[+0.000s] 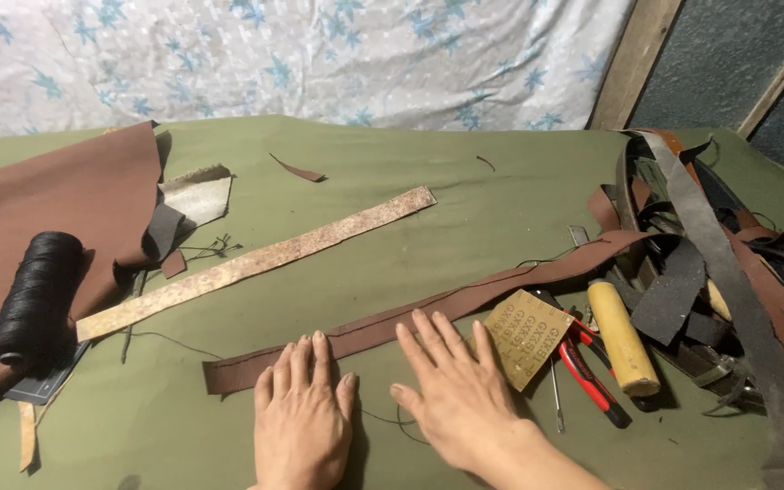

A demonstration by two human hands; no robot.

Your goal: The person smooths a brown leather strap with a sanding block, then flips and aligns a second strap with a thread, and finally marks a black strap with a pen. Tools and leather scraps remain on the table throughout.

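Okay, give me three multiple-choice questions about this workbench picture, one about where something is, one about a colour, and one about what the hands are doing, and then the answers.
1. Where does the spool of black thread lie?
A. On the brown leather sheet at the left
B. Among the straps at the right
C. Between the two hands

2. What colour are the pliers' handles?
A. Blue
B. Red
C. Yellow

3. How do the left hand and right hand rest?
A. Clenched in fists
B. Flat, fingers on the long brown leather strip
C. Holding the wooden-handled tool

Answers: 1 A, the spool sits on the sheet's lower part. 2 B, red handles show beside the tan card. 3 B, both palms are open, fingertips on the strip.
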